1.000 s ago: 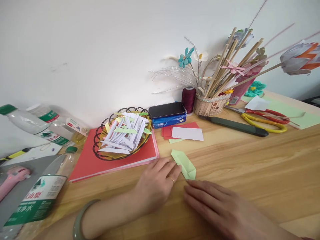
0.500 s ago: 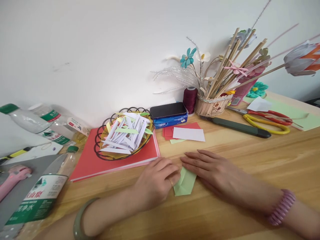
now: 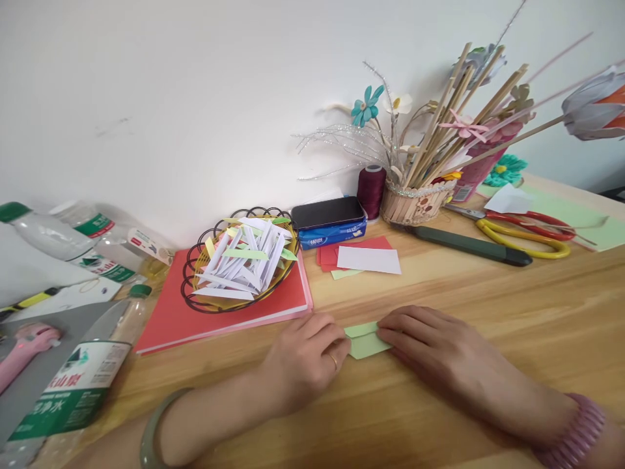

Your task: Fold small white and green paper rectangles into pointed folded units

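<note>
A light green piece of paper [image 3: 367, 344] lies on the wooden table between my hands, with a folded strip along its far edge. My left hand [image 3: 308, 358] has its fingers curled and closed on the paper's left end. At the right end, my right hand [image 3: 434, 345] grips the paper with fingers together, thumb hidden beneath. Beyond them lie a white paper rectangle [image 3: 370, 260] and red paper pieces [image 3: 328, 256]. Folded white and green paper strips [image 3: 244, 260] fill a wire-rimmed basket [image 3: 191, 291] on a red stack of paper [image 3: 161, 312].
Plastic bottles [image 3: 83, 378] and a pink glue gun [image 3: 29, 348] are at the left. Along the back are a phone [image 3: 328, 213] on a blue packet, a thread spool [image 3: 372, 192] and a stick-filled basket [image 3: 415, 203]. A dark green cutter [image 3: 469, 246] and scissors [image 3: 522, 240] lie right.
The green paper has turned so that it now lies lengthwise between the hands, showing a folded strip. My right hand has shifted right and its fingers have drawn in onto the paper's end.
</note>
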Available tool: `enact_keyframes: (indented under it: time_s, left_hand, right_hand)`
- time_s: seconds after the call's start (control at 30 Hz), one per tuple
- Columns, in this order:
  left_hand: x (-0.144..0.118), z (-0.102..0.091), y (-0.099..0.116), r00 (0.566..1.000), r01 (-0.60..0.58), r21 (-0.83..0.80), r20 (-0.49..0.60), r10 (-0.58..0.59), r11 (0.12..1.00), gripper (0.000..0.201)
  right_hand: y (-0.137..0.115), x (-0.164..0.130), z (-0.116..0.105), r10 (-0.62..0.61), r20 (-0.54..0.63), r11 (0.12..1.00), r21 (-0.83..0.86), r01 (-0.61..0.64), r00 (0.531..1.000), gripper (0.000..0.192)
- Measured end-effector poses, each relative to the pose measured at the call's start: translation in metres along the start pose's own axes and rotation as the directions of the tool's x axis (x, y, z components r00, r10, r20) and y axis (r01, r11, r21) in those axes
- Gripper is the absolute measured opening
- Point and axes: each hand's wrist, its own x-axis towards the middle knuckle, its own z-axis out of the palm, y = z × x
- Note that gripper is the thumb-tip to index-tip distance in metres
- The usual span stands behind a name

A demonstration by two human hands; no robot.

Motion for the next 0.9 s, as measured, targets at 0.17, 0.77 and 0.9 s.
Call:
enact_keyframes:
  time_s: [0.17, 0.77, 0.9]
  left_hand:
    - [0.0035, -0.0026, 0.0004, 0.999, 0.042, -0.107, 0.033, -0.039, 0.993, 0.014]
    - [0.0041, 0.0013, -0.0031, 0.990, 0.143, -0.261, 0.031, -0.140, 0.955, 0.013]
    - [0.0059, 0.0000, -0.0017, 0.952, 0.300, -0.411, 0.071, -0.297, 0.861, 0.010]
  right_hand:
    - [0.0029, -0.0012, 0.0039, 0.099, -0.007, 0.984, 0.147, -0.097, 0.995, 0.020]
    - [0.0056, -0.0084, 0.0013, 0.096, 0.037, 0.989, 0.109, -0.100, 0.995, 0.022]
    - [0.0079, -0.0055, 0.0029, 0.159, 0.028, 0.965, 0.209, -0.161, 0.987, 0.022]
